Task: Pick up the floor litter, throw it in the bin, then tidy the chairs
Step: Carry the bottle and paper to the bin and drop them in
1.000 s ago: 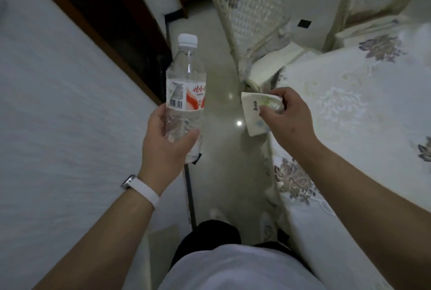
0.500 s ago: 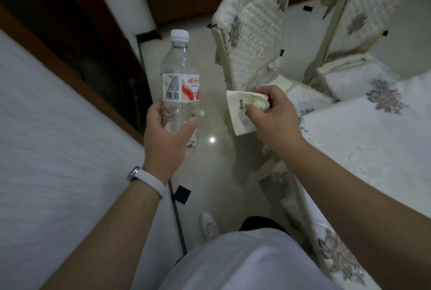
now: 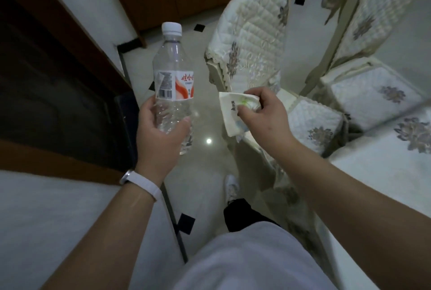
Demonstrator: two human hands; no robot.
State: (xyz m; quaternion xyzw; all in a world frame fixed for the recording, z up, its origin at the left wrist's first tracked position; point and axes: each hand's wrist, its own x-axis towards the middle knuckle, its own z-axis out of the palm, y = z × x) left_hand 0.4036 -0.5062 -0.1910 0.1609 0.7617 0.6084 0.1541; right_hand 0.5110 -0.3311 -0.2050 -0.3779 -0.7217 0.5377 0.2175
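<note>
Clear plastic: thin-walled water bottle [image 3: 173, 93], white cap, red-and-white label, held upright with the left hand [image 3: 161, 135] wrapped round its lower body, below the label. Judged near empty: light, dents easily, so a mid-body hold suits it. Right hand [image 3: 263, 119] pinches a crumpled white paper packet [image 3: 229, 112], which is soft and needs a closed pinch. Cream quilted chair [image 3: 254, 40] beyond that grip. Bin not in view.

Clear plastic bottle [image 3: 173, 93], crumpled paper packet [image 3: 233, 112], glossy floor [image 3: 205, 156], quilted cloth chair [image 3: 254, 42].

The floor [image 3: 205, 161] is glossy pale tile with small black inset squares. A quilted-cover chair [image 3: 254, 56] and a second chair [image 3: 363, 33] stand on it, beside the cloth-covered table [image 3: 384, 173].
</note>
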